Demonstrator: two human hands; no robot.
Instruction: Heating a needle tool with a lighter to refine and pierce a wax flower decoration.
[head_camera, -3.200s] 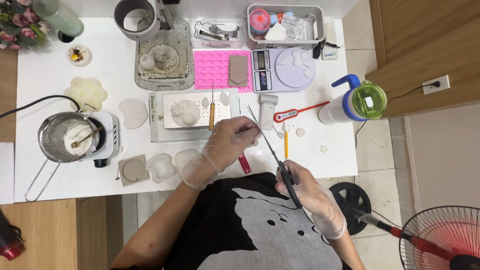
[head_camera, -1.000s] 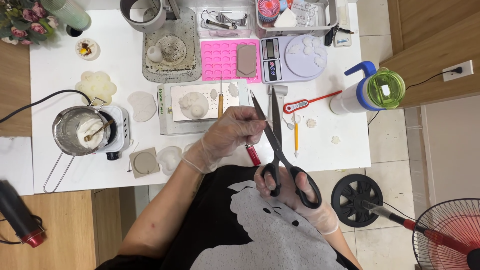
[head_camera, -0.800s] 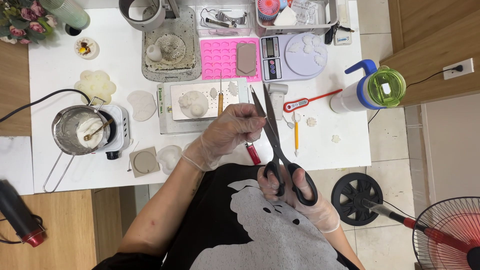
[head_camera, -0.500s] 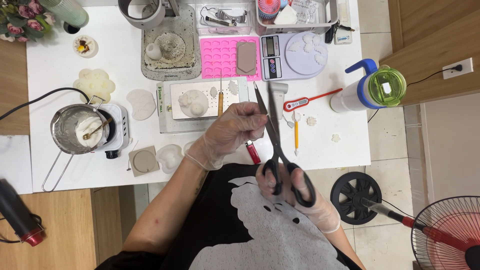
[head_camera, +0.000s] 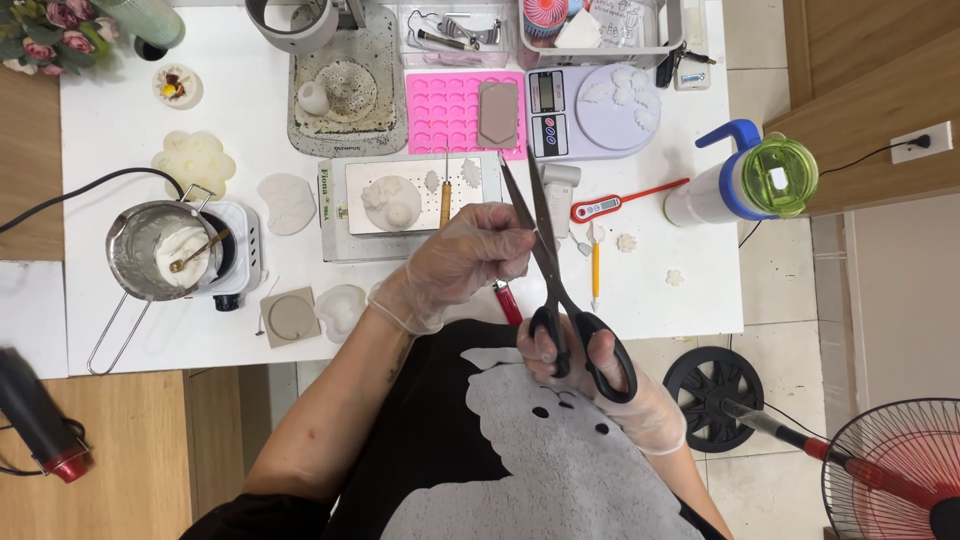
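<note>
I see my right hand (head_camera: 610, 385) down by my belly, off the near edge of the white table (head_camera: 120, 330). Its fingers are pushed through the black loops of the scissors (head_camera: 560, 290) and curled tight on them. The blades are a little apart and point up over the table, toward the scale (head_camera: 590, 110). My left hand (head_camera: 465, 262) sits just over the near edge, and its fingertips are pinched together right by the blades. They may be holding something tiny, but I cannot tell what. Both hands wear clear gloves.

A red lighter (head_camera: 508, 300) lies right under my left hand, close to the edge. The table is crowded at the back and in the middle. The most open room is along the near edge on the right, past the yellow pencil (head_camera: 595, 275), and off the table by my lap.

The pot (head_camera: 160, 250) on the small white stove (head_camera: 240, 255) at the left has white wax and a spoon in it (its long handle sticks out over the near edge). The pink mold (head_camera: 460, 110) has a tan piece lying on it. The clear bin (head_camera: 600, 25) at the back holds small odds and ends. A bottle (head_camera: 740, 185) with a green lid lies near the right edge.
</note>
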